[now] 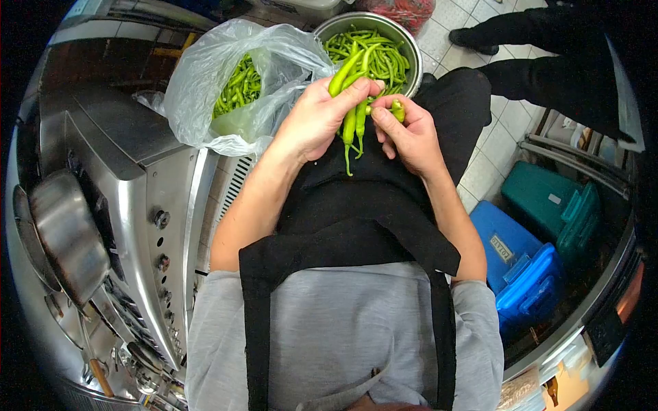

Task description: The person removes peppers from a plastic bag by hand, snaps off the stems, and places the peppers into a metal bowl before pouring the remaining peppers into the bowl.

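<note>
My left hand [317, 122] is wrapped round several long green chili peppers [349, 127], some pointing up past the thumb and others hanging stem down. My right hand [410, 133] is closed close beside it, thumb and forefinger pinching the end of a green chili pepper [397, 109]; how much of it lies inside the fingers is hidden. Beyond the hands stands a round metal bowl [415, 60] full of green chili peppers. To its left an open clear plastic bag [195, 89] holds more of them.
A steel stove [161, 185] with knobs and a metal pan [72, 233] is at left. Blue [510, 253] and green [548, 198] lidded bins stand at right. Another person's dark-clothed legs [541, 75] are at upper right. A red-filled bag [401, 12] lies behind the bowl.
</note>
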A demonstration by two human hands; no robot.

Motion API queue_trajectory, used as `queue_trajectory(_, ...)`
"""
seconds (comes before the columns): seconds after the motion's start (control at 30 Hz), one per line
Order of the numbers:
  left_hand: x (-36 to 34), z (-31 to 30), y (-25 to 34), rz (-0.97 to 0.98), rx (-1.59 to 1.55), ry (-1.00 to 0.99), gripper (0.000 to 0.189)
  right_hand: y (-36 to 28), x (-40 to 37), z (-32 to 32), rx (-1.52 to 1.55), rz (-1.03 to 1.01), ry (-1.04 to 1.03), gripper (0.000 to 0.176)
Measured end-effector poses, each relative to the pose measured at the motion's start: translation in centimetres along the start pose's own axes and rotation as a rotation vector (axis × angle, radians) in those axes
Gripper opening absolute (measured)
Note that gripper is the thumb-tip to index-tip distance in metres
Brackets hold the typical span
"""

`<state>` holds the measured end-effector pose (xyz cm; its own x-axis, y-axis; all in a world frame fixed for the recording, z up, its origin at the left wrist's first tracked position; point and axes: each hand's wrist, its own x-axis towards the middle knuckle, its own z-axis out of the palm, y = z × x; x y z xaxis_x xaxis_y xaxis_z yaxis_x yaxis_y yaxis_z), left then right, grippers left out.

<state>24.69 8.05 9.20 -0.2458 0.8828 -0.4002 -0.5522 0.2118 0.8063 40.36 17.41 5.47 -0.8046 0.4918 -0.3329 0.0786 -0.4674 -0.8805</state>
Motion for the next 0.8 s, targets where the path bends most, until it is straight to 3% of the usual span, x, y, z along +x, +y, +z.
queue_trajectory(0.13, -0.1, 0.6, -0.2, 0.145, 0.063, 0.047, 0.034, -0.1, 0.0, 0.4, 0.007, 0.003, 0.007, 0.018)
queue_trajectory(0.2, 0.2, 0.6, -0.3, 0.233, 0.013, -0.018, 0.032, -0.4, -0.1, 0.4, 0.172, 0.005, -0.022, 0.017)
queue_trajectory(0.4, 1.0, 1.4, -1.0, 0.204, -0.339, -0.154, 0.030, -0.9, -1.0, 0.6, 0.502, 0.051, -0.054, 0.017)
queue_trajectory(0.47, 1.3, 1.3, -1.3, 0.196, -0.357, -0.169, 0.030, -1.1, -1.1, 0.9, 0.481, 0.062, -0.017, 0.016)
queue_trajectory(0.6, 2.9, 0.8, -0.9, 0.183, -0.477, 0.006, 0.033, -0.4, -1.0, 0.9, 0.453, 0.032, -0.085, 0.015)
queue_trajectory(0.8, 2.6, -0.1, 0.9, 0.139, -0.311, 0.031, 0.029, -0.5, -0.3, -0.7, 0.324, -0.042, 0.068, 0.020)
